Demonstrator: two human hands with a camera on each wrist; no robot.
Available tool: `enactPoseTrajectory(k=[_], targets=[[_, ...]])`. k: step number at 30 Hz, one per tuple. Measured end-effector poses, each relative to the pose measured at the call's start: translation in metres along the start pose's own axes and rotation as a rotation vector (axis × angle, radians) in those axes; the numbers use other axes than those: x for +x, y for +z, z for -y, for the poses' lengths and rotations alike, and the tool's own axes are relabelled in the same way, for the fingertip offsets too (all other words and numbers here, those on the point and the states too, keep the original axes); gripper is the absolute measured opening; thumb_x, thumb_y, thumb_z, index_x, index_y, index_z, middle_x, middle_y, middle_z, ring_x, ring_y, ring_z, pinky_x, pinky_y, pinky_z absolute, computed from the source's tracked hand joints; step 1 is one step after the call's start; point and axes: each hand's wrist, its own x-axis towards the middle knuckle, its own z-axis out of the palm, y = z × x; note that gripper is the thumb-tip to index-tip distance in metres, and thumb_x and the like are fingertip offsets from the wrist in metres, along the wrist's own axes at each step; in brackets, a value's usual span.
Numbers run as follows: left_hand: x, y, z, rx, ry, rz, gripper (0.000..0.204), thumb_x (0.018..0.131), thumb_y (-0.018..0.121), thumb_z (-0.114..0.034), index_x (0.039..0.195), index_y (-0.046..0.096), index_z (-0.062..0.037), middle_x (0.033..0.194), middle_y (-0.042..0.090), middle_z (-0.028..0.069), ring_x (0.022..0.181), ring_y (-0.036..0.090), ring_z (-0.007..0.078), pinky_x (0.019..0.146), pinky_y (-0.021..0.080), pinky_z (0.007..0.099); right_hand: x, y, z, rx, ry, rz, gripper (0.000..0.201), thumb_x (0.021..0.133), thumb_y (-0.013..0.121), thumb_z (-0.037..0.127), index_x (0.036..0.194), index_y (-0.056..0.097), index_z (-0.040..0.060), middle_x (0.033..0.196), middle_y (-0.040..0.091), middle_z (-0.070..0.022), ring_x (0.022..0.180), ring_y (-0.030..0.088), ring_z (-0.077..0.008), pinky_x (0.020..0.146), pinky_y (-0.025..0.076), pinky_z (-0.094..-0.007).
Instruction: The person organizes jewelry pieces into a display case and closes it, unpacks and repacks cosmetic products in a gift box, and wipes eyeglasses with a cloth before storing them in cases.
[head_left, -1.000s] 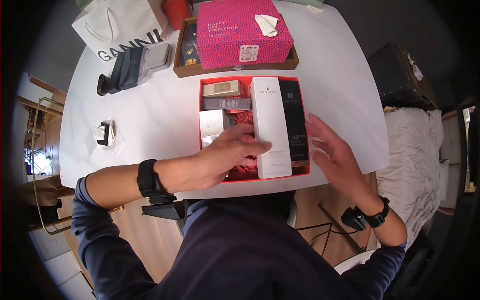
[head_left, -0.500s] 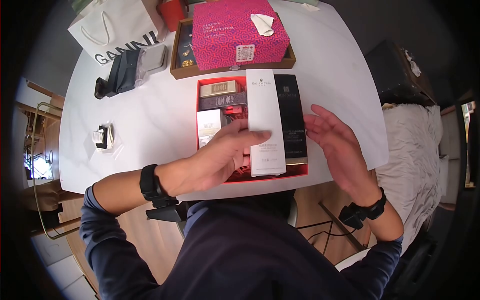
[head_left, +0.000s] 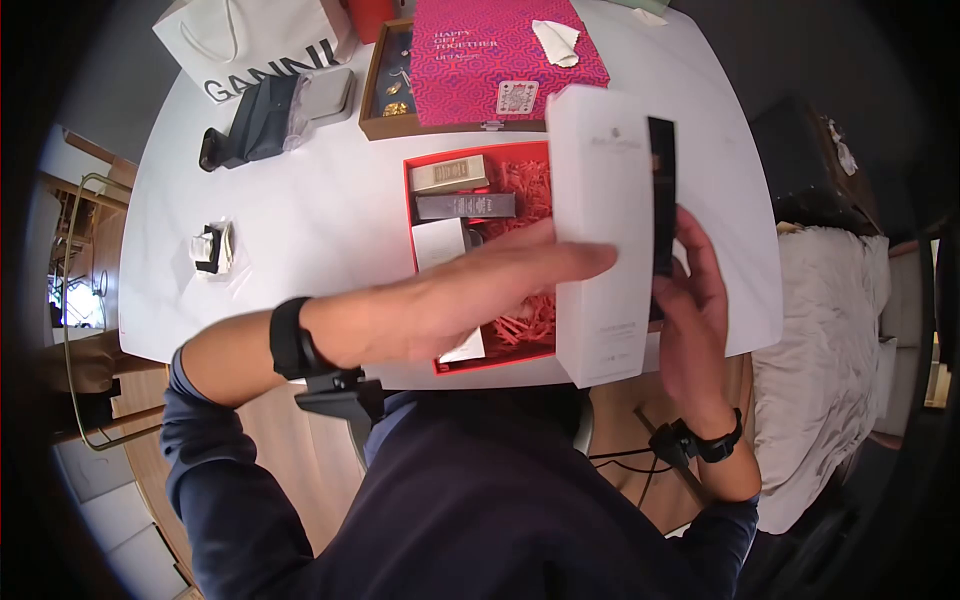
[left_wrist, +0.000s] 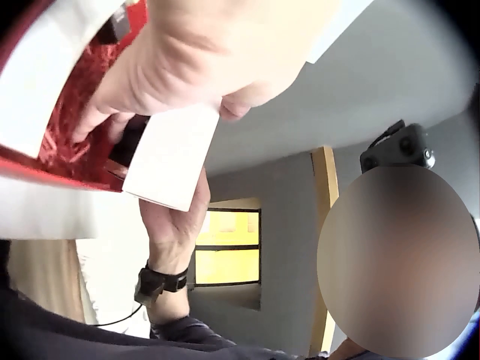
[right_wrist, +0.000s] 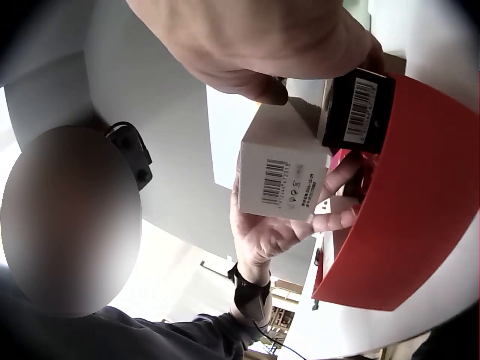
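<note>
In the head view my left hand grips a tall white carton, thumb across its front and fingers at its far side. The carton stands tilted above the right part of an open red gift box. Right beside it is a slim black carton, which my right hand holds between thumb and fingers. The right wrist view shows the barcoded ends of the white carton and the black carton, side by side near the red wall.
Inside the gift box lie a gold carton, a dark grey carton, a white carton and red shredded paper. Behind stand a pink patterned box on a wooden case, a white paper bag and dark cases.
The white and black cartons have come up out of the gift box and shifted right, baring red paper. My right hand has closed from the side onto the black carton.
</note>
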Motion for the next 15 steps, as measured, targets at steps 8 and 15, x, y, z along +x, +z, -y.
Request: enactPoseTrajectory(k=[8, 15], targets=[[0.013, -0.008, -0.037, 0.251, 0.273, -0.094, 0.046, 0.104, 0.058, -0.036, 0.138, 0.062, -0.0048, 0.126, 0.066, -0.0012, 0.111, 0.058, 0.0071, 0.093, 0.044, 0.0238, 0.035, -0.003, 0.028, 0.168, -0.087, -0.013, 0.058, 0.097, 0.055, -0.002, 0.154, 0.041, -0.0026, 0.144, 0.055, -0.0115, 0.126, 0.057, -0.0178, 0.108, 0.045, -0.0331], [0.121, -0.004, -0.046, 0.072, 0.513, 0.109, 0.040, 0.099, 0.069, -0.034, 0.124, 0.068, -0.0030, 0.109, 0.072, 0.0033, 0.087, 0.064, 0.0122, 0.080, 0.052, 0.0310, 0.080, -0.055, 0.044, 0.055, -0.121, -0.084, 0.050, 0.101, 0.051, 0.011, 0.151, 0.048, 0.0007, 0.133, 0.065, -0.0095, 0.120, 0.063, -0.0184, 0.105, 0.049, -0.0338]])
